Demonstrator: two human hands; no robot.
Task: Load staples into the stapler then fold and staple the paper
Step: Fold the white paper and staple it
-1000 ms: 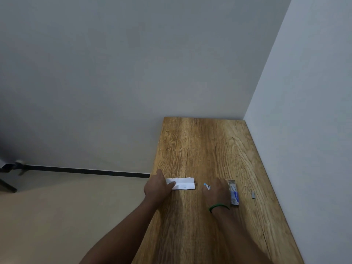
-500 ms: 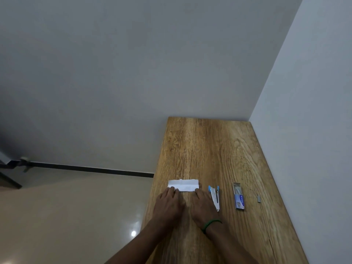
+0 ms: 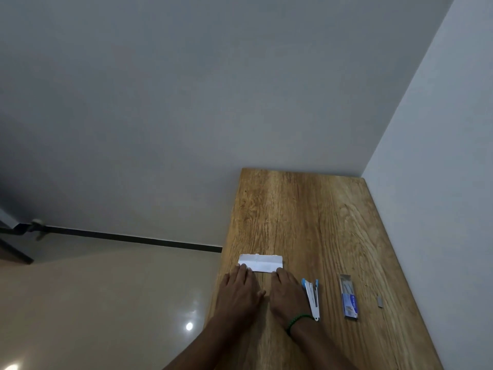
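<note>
Hands (image 3: 241,292) (image 3: 286,293) flat on folded paper (image 3: 262,263)

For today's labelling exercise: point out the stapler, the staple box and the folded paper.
stapler (image 3: 311,297): head view, on its metal middle.
staple box (image 3: 349,303): head view, on its blue lower half.
folded paper (image 3: 262,262): head view, on its white centre.
</note>
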